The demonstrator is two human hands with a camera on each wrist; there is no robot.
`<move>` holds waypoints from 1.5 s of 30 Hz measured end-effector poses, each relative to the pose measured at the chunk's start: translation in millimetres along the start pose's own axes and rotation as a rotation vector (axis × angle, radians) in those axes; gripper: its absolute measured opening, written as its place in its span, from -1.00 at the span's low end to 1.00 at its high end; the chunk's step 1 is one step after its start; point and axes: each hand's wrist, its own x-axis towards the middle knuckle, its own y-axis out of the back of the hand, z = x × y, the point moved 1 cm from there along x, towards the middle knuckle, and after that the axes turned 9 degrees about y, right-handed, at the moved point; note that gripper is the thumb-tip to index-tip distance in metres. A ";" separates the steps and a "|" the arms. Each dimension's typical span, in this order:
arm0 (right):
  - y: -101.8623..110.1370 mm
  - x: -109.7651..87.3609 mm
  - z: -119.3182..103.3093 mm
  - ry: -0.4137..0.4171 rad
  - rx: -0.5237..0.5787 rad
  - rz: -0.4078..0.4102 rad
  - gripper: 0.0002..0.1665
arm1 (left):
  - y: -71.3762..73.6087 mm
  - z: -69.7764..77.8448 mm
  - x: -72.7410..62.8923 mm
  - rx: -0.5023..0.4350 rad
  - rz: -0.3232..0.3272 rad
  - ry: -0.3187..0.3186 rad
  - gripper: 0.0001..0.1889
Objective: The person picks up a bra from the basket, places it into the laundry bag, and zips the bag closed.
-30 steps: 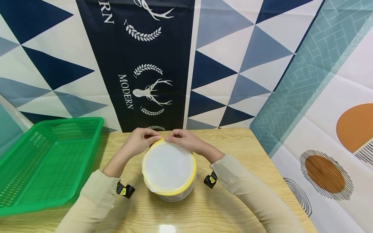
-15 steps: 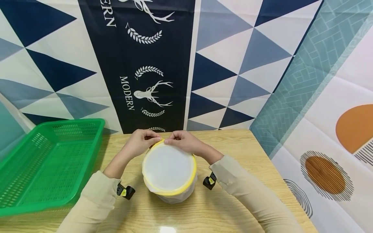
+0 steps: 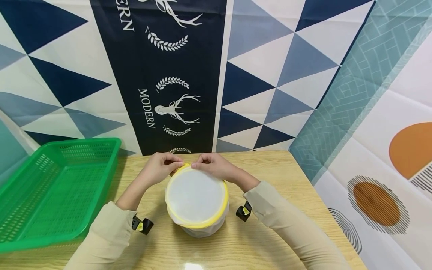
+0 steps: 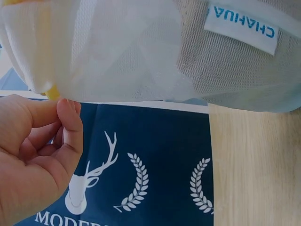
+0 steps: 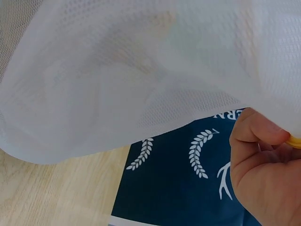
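Observation:
A round white mesh laundry bag (image 3: 197, 195) with a yellow zipper trim around its top stands upright between my hands, and its sides sag at the bottom. At its far rim, my left hand (image 3: 158, 168) pinches the yellow zipper edge between thumb and index finger. Just right of it, the right hand (image 3: 217, 167) grips the same yellow trim, thumb on top. The left wrist view shows the mesh wall with a white label (image 4: 242, 28) in blue letters, and the left hand (image 4: 42, 146) at a yellow tip. In the right wrist view, the right hand (image 5: 268, 165) holds the yellow edge.
On the left a green plastic basket (image 3: 64, 195) with perforated sides stands on the wooden table (image 3: 270, 168). Patterned cloth (image 3: 179, 75) covers the wall behind the table's far edge, and another printed cloth (image 3: 371, 150) hangs along the right side.
The left hand has slid slightly left along the far rim, so the gap between the two hands' fingertips is a little wider. The right hand keeps nearly the same place.

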 end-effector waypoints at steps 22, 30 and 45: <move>6.3 8.8 -3.3 0.047 -0.070 -0.007 -0.74 | -1.1 1.0 2.7 0.016 -0.003 -0.026 -0.82; 6.0 9.8 0.8 0.034 -0.078 -0.008 -0.75 | -3.4 0.6 7.3 0.024 0.008 -0.016 -0.81; 0.8 2.7 4.2 0.038 -0.058 0.077 -0.75 | -7.3 1.8 9.0 0.057 0.038 -0.021 -0.81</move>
